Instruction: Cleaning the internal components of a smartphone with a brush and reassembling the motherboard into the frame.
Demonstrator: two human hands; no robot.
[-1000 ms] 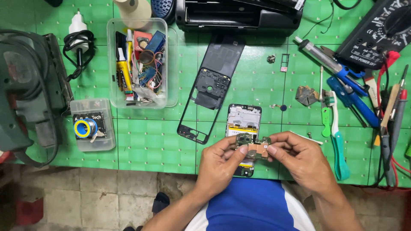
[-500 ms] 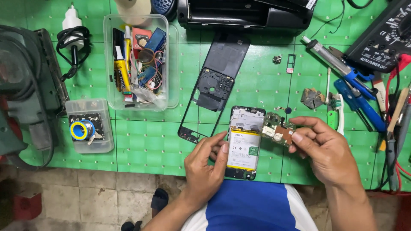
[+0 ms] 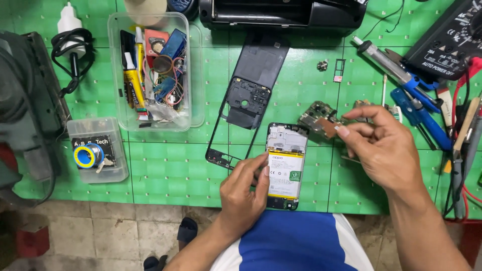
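We are seeing the opened phone [image 3: 285,165] lying face down on the green cutting mat [image 3: 170,165], near its front edge, battery showing. The left hand [image 3: 244,193] is resting on the phone's left side, fingers loosely curled against it, not clasping it. Just beyond, the right hand [image 3: 384,148] is pinching a small circuit board [image 3: 321,119] between thumb and forefinger. The black back frame [image 3: 249,95] is lying beside the phone, a clear plastic box [image 3: 196,75] farther left.
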